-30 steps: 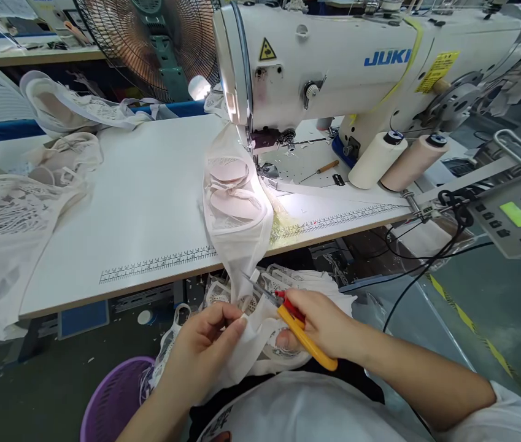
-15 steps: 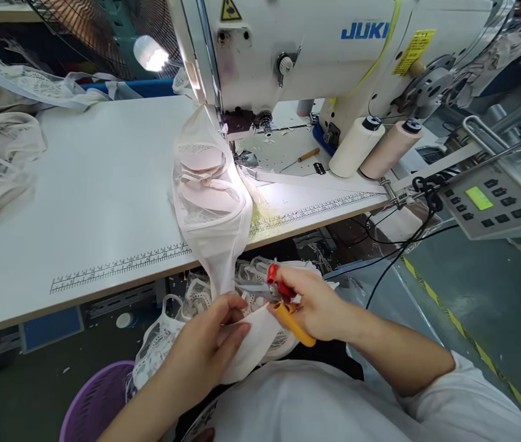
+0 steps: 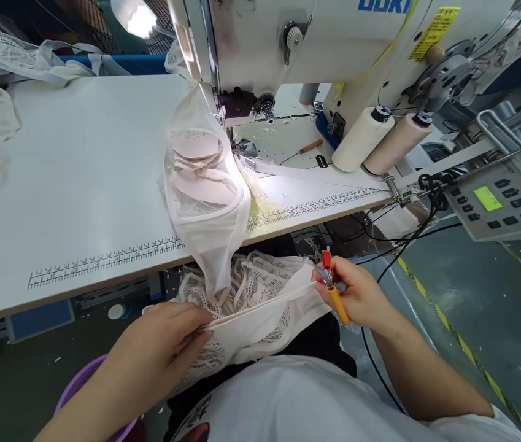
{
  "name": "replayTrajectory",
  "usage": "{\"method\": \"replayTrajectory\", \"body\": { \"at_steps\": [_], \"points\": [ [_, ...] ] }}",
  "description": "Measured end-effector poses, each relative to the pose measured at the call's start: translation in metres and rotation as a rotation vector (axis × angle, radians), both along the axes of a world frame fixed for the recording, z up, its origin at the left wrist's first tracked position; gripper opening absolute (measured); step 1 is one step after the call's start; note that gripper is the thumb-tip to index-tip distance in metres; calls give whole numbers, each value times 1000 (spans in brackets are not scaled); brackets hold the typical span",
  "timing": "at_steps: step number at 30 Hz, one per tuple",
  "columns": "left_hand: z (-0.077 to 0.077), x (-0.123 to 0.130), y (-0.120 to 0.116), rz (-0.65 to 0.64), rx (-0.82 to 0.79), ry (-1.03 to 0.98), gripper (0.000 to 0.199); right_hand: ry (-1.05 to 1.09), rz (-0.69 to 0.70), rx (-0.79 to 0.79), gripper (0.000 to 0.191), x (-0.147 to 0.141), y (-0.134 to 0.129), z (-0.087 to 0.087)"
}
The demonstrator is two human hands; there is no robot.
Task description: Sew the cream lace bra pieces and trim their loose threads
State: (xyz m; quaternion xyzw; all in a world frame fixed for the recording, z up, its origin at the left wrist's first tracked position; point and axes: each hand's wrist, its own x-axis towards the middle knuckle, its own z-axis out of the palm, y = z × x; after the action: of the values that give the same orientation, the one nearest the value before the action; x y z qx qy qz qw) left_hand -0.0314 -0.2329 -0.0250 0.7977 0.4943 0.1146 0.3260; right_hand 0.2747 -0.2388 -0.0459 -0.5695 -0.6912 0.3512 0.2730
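Observation:
My left hand (image 3: 168, 341) is closed on the edge of a white lace bra (image 3: 260, 320) over my lap, thumb below and fingers on top. At the other end of that edge, my right hand (image 3: 361, 293) pinches the fabric between its fingertips. The same hand also keeps hold of scissors (image 3: 338, 305) with one red and one orange handle; their blades are mostly hidden by the fingers. Another white bra (image 3: 207, 215) hangs from the sewing machine's needle area over the table edge, its lower end near my left fingertips.
A white sewing machine (image 3: 251, 55) stands on the table (image 3: 89, 166), which has a printed ruler along its front. Two thread cones (image 3: 364, 140) and an awl (image 3: 310, 147) are on the right. A control panel (image 3: 502, 202) juts out beyond them. A purple basket (image 3: 80, 383) is at lower left.
My hands have moved apart, the left to the left and the right to the right with the scissors. The bra's edge now stretches between them. The scissors have turned away from the hanging bra.

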Motion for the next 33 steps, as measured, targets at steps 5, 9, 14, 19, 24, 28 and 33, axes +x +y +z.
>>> {"method": "replayTrajectory", "body": {
  "at_steps": [5,9,14,19,24,28,33],
  "points": [
    [20,18,1,-212,29,157,25,-101,-129,77,5,9,-2,5],
    [24,31,4,-299,65,209,25,21,-107,133,20,-5,-1,14],
    [20,44,4,-362,75,247,18,105,368,57,26,-53,2,13],
    [15,37,0,-381,231,236,27,162,390,-60,25,-75,5,-1],
    [19,8,-1,-323,274,290,32,375,413,-202,22,-68,7,-9],
    [23,-17,-2,-128,209,154,28,444,439,-219,24,-66,8,-13],
    [20,-35,-7,109,-62,-27,20,524,476,-233,20,-67,9,-14]
  ]
}}
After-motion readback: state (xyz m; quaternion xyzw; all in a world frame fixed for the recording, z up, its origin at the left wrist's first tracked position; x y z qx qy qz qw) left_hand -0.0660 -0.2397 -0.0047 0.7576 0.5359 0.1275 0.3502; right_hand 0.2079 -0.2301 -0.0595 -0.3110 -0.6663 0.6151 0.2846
